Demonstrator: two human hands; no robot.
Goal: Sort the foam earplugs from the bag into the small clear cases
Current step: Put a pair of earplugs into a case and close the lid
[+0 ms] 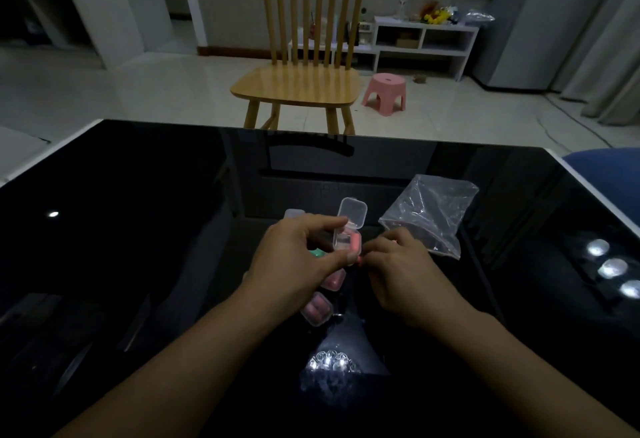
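Above the black bench (pixel 138 229), the left hand (pixel 294 257) pinches an open clear case (pixel 348 229) holding pink earplugs, the right hand (pixel 398 264) curls beside it, its grip hidden, near the bag (pixel 429 212).

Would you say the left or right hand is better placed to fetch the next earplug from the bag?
Right. The right hand is beside the bag; the left hand holds the open case.

left hand (pixel 294 257) covers most of a green earplug (pixel 316 253) and half a case (pixel 333 280), right fingertips tucked out of sight
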